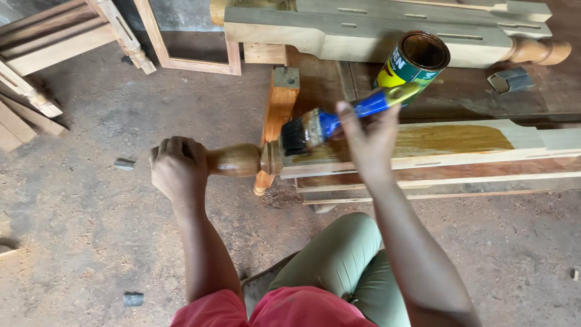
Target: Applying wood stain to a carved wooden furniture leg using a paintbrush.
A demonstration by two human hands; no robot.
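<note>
Red and olive clothing fills the bottom edge, the knee [339,254] drawn up just short of the work. Left hand [177,168] has its fingers wrapped tight round the rounded end of the turned wooden leg [237,160], which lies level across a low timber support [275,121] above the dusty floor [91,242]. Right hand [370,140] has fingers pinched together on the blue handle of the paintbrush [327,124], bristles touching the leg just beside its turned collar. Wet amber finish shows on the flat face of the leg [454,139]; the far part is bare and pale.

Assessment: the grip on the knob looks firm enough to hold the piece from rolling; that should be kept while the leg is turned to reach the grooves. Strokes are best laid along the grain, lightly loaded, so that no runs gather at the collar.

Beyond, an open tin [414,63] of finish stands near the brush, tilted toward the camera; unfinished legs [375,30] lie behind it
</note>
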